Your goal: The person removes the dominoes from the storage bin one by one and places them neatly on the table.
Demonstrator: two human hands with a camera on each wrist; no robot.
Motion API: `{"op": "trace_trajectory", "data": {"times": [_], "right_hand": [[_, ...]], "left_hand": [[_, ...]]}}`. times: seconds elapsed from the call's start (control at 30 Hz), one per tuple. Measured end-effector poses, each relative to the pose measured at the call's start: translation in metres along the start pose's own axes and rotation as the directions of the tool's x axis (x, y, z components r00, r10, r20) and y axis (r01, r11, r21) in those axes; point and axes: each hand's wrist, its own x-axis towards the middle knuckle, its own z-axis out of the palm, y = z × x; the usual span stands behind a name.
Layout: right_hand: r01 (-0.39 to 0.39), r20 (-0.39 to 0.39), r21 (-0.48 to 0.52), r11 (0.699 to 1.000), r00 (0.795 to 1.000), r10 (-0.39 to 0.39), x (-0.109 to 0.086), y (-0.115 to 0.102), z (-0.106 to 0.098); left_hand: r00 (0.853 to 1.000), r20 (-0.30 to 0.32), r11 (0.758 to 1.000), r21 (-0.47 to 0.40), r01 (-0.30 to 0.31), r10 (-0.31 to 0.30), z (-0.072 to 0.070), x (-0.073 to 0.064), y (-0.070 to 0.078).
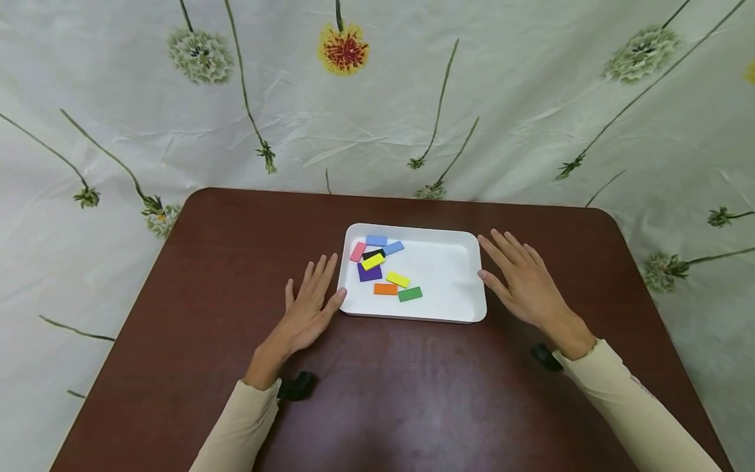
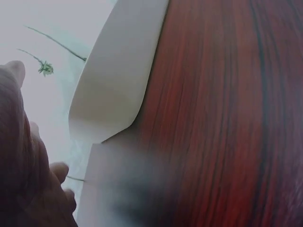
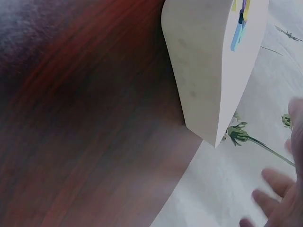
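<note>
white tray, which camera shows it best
The head view: it shows nearly the whole white tray from above, including the coloured blocks inside. The left wrist view shows only its outer side, cut off at the top; the right wrist view shows its outer side and part of its inside, also cut off.

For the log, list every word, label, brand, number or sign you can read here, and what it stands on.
No readable text in any view.
White tray, coloured blocks, brown table, flowered backdrop: no lettering visible.
Right sleeve: a faint mark, too small to tell whether it is text.
</note>
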Motion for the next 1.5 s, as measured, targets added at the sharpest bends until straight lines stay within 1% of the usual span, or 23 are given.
{"op": "trace_trajectory", "data": {"times": [0.07, 0.2, 0.33, 0.43, 0.63, 0.73, 0.93, 1.03, 1.17, 1.3, 1.4, 1.5], "right_hand": [[0.067, 0.000, 0.011, 0.998, 0.998, -0.067, 0.004, 0.001, 0.001], [0.184, 0.004, 0.025, 0.983, 0.983, -0.184, 0.014, 0.002, 0.002], [0.237, 0.018, 0.046, 0.971, 0.971, -0.238, 0.022, 0.001, 0.002], [0.260, 0.032, 0.074, 0.963, 0.964, -0.263, 0.028, 0.000, 0.003], [0.271, 0.090, 0.174, 0.947, 0.953, -0.289, 0.039, -0.004, 0.003], [0.274, 0.115, 0.211, 0.938, 0.946, -0.302, 0.045, -0.006, 0.004], [0.232, 0.190, 0.270, 0.935, 0.939, -0.288, 0.062, -0.013, 0.001], [0.215, 0.221, 0.312, 0.926, 0.931, -0.290, 0.072, -0.021, 0.001], [0.227, 0.259, 0.345, 0.911, 0.910, -0.325, 0.084, -0.033, 0.005], [0.246, 0.305, 0.365, 0.898, 0.880, -0.365, 0.097, -0.041, 0.012], [0.241, 0.344, 0.388, 0.890, 0.858, -0.382, 0.105, -0.047, 0.018], [0.225, 0.388, 0.397, 0.890, 0.837, -0.385, 0.112, -0.052, 0.023]], "left_hand": [[1.000, 0.015, 0.998, -0.058, -0.009, 0.010, 0.002, 0.000, 0.000], [0.999, 0.044, 0.989, -0.150, -0.012, 0.019, 0.003, -0.001, -0.001], [0.998, 0.061, 0.971, -0.240, -0.007, 0.022, 0.005, -0.003, -0.006], [0.997, 0.077, 0.961, -0.277, -0.005, 0.027, 0.006, -0.004, -0.011], [0.992, 0.105, 0.942, -0.334, -0.025, 0.064, 0.004, -0.004, -0.016], [0.990, 0.113, 0.941, -0.335, -0.042, 0.084, 0.005, -0.004, -0.017], [0.987, 0.101, 0.938, -0.335, -0.085, 0.125, 0.006, -0.002, -0.021], [0.986, 0.097, 0.936, -0.337, -0.097, 0.137, 0.005, -0.003, -0.023], [0.986, 0.103, 0.936, -0.340, -0.087, 0.130, 0.004, -0.002, -0.024], [0.986, 0.110, 0.935, -0.346, -0.078, 0.123, 0.002, -0.001, -0.024], [0.986, 0.118, 0.934, -0.350, -0.070, 0.118, 0.001, -0.002, -0.023], [0.986, 0.124, 0.935, -0.350, -0.060, 0.110, 0.001, -0.002, -0.023]]}}
